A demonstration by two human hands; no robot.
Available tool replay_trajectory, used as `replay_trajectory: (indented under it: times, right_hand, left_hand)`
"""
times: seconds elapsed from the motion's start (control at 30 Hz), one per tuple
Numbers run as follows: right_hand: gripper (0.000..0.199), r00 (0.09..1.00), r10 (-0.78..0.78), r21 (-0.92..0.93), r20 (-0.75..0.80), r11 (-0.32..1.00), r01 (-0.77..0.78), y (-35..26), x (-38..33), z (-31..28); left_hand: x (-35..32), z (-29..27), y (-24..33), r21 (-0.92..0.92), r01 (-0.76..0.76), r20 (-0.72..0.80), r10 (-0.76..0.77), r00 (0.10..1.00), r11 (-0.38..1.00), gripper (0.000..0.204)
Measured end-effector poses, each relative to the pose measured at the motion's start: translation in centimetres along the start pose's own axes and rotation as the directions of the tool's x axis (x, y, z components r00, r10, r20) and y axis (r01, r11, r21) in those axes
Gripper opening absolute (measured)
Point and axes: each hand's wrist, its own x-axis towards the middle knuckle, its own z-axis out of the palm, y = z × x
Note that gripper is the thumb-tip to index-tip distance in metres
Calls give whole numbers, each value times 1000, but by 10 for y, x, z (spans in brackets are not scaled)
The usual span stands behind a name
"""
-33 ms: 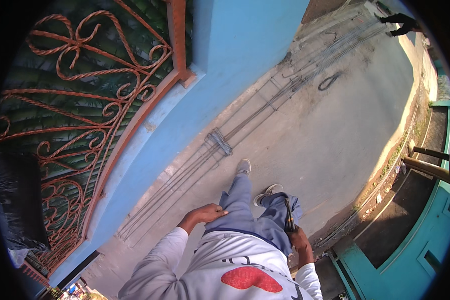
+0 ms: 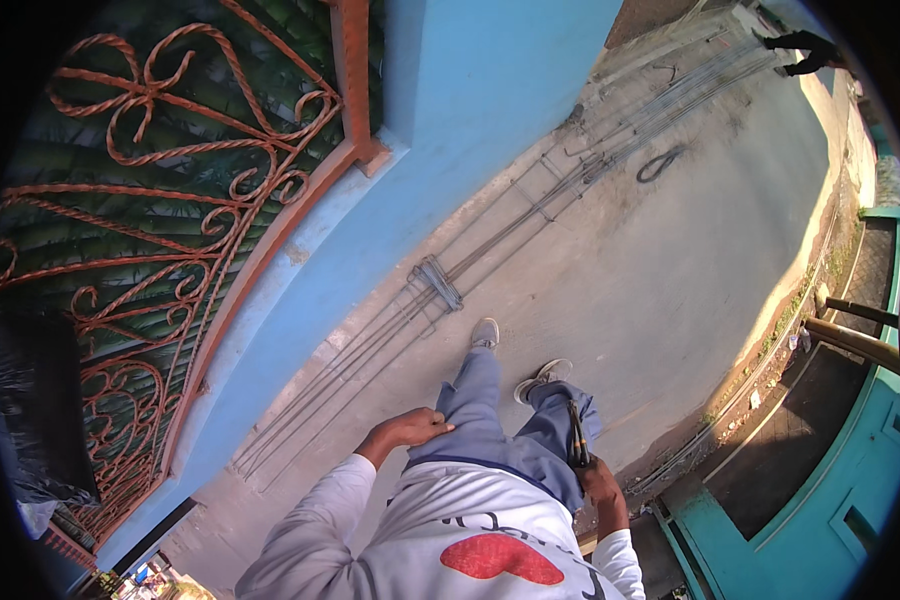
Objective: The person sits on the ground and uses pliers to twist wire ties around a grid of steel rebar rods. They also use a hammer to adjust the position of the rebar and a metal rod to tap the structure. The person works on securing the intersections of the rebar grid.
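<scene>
The wall [image 2: 470,130] is light blue, and the gate [image 2: 180,200] has rust-orange scrollwork. The shirt [image 2: 470,540] is white with a red heart; the trousers [image 2: 490,420] are grey-blue.

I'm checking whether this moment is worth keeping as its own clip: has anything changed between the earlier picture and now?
Nothing visibly changed. The left hand rests on the left thigh as before, the right hand grips the same dark tool by the right leg, and the steel rods lie along the blue wall in the same place.

Rebar bundle [image 2: 435,283] on pavement [image 2: 660,270], between wall [image 2: 470,120] and feet [image 2: 515,360].
</scene>
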Motion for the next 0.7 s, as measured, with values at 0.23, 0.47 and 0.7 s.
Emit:
replay_trajectory:
  times: [0.23,0.47,0.7]
  right_hand:
    - [33,933,-115,148,341,987,67,-20,18,-92]
    - [46,759,-140,-242,636,898,368,-127,101,-203]
    - [51,613,72,-437,787,766,471,-119,156,-293]
  left_hand:
    - [12,-29,62,-181,-27,114,48,992,983,44]
    - [32,-8,166,-428,51,174,27,984,903,37]
    - [102,35,240,-480,-86,245,227,943,873,34]
